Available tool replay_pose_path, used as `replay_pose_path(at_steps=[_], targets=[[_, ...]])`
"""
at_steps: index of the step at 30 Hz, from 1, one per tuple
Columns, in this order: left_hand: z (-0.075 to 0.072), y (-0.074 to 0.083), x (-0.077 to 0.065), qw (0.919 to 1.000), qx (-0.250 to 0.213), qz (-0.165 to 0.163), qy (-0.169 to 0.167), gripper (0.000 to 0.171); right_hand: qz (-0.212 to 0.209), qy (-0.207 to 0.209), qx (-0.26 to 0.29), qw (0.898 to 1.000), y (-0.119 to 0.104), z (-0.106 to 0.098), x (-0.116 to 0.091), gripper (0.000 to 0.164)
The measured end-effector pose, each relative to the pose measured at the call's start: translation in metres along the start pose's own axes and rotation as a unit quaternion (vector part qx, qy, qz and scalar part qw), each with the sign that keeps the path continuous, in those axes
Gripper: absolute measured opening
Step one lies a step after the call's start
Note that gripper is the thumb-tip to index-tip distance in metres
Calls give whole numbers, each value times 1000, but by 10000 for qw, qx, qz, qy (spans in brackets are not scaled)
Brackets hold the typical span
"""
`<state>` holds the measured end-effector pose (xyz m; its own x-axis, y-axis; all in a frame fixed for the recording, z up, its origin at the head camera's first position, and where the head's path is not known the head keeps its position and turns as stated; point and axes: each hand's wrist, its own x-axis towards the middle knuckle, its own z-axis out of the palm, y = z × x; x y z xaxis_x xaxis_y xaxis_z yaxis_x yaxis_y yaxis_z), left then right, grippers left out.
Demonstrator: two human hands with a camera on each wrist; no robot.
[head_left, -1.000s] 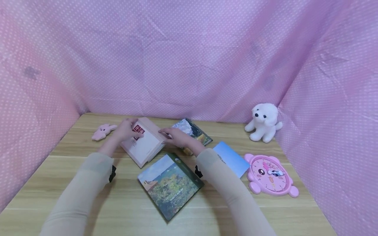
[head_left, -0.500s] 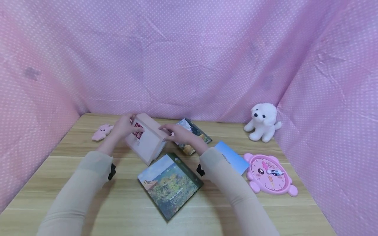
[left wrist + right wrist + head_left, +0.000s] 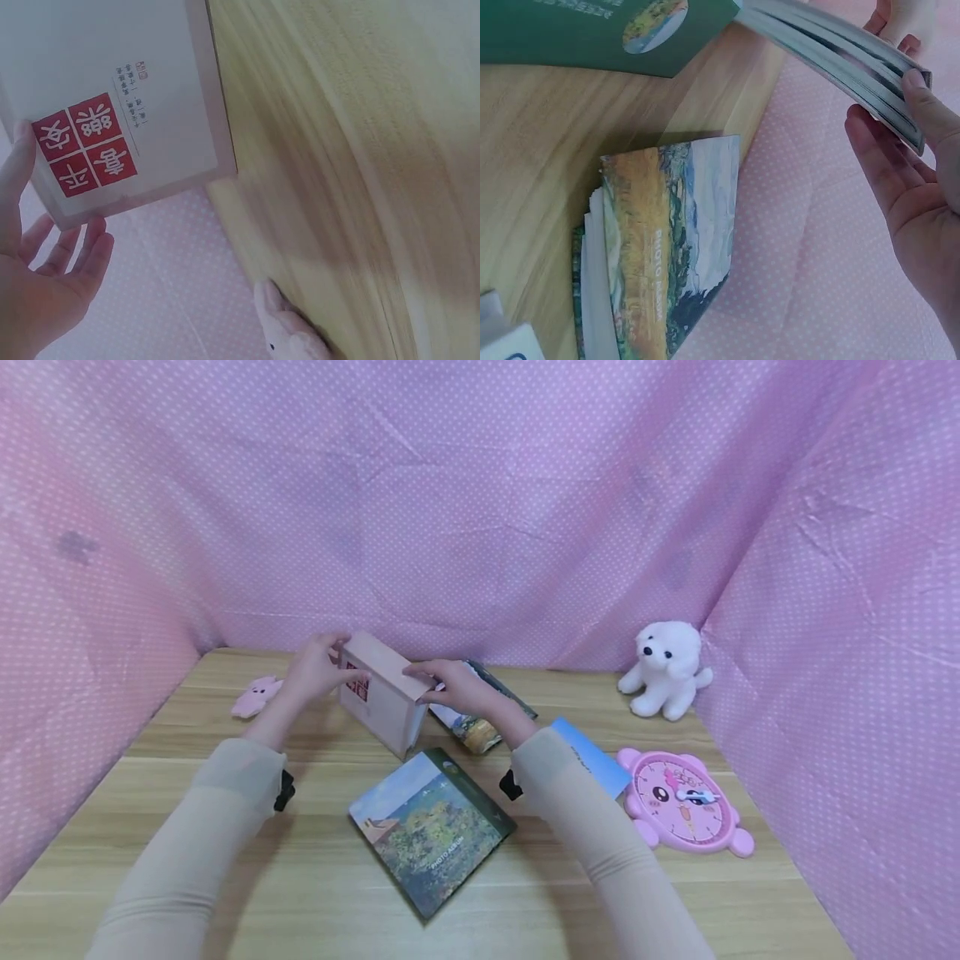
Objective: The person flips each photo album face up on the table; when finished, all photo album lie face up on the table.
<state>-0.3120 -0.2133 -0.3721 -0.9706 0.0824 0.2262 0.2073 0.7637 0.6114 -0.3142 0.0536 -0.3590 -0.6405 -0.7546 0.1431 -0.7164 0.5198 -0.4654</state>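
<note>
A thick white book (image 3: 379, 706) with a red four-square character print stands steeply tilted on its lower edge at the back left. My left hand (image 3: 315, 670) grips its upper left corner, thumb on the front cover, as the left wrist view shows with the hand (image 3: 49, 292) beside the print. At the other upper corner my right hand (image 3: 461, 689) pinches the spine end. In the right wrist view, that hand (image 3: 922, 195) has its thumb on one cover and fingers under the other. A green-spined photo album (image 3: 435, 835) lies in front.
Behind my right hand lies another photo album (image 3: 645, 247) with a painted cover. A blue booklet (image 3: 588, 760), a pink toy clock (image 3: 686, 802) and a white plush dog (image 3: 666, 670) are at right. A small pink plush (image 3: 257, 697) lies left. Pink dotted cloth (image 3: 480, 510) hangs behind the table.
The white book has gone from nearly flat to steeply upright, its spine edge raised. Both hands have risen with it, keeping their hold.
</note>
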Motion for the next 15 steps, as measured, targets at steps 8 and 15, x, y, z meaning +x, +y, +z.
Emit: replay_pose_path(at_steps=[8,15], targets=[[-1,1,-1,9994,-316,-91,79,89,-165,200,16,9997,-1,-1,0,48],[1,-2,-1,9972,-696,-222,148,91,-185,263,-24,9995,-4,0,-2,48]])
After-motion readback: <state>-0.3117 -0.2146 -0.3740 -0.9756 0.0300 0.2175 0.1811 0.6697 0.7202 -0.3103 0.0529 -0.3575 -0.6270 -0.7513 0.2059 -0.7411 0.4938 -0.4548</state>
